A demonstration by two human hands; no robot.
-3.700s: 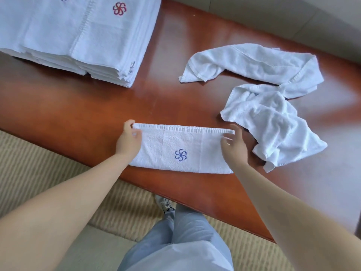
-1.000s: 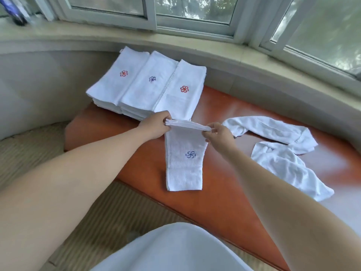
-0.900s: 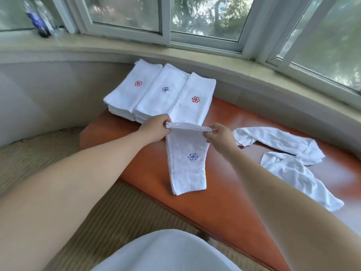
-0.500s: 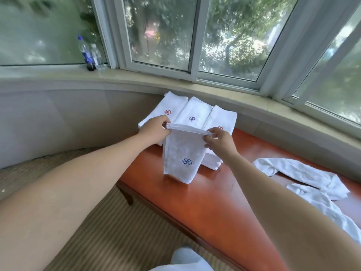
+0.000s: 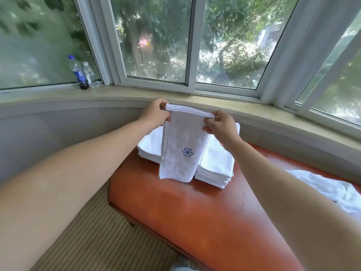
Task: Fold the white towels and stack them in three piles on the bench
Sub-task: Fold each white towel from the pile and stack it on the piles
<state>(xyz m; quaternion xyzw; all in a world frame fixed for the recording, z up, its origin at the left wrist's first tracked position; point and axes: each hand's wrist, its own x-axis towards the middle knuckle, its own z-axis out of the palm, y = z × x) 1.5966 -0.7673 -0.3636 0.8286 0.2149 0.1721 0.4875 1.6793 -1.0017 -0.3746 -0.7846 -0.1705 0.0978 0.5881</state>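
Left hand (image 5: 155, 113) and right hand (image 5: 219, 125) pinch folded towel's (image 5: 180, 149) top corners — it hangs before the stacks (image 5: 215, 165) on the bench (image 5: 175, 208), hiding the middle pile; unfolded towels (image 5: 330, 189) cut off at right.

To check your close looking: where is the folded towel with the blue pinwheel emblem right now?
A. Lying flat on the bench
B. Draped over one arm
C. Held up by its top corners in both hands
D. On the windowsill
C: the left hand and right hand pinch the top corners of the folded towel, which hangs above the bench.

Folded white towel (image 5: 181, 153) hanging upright
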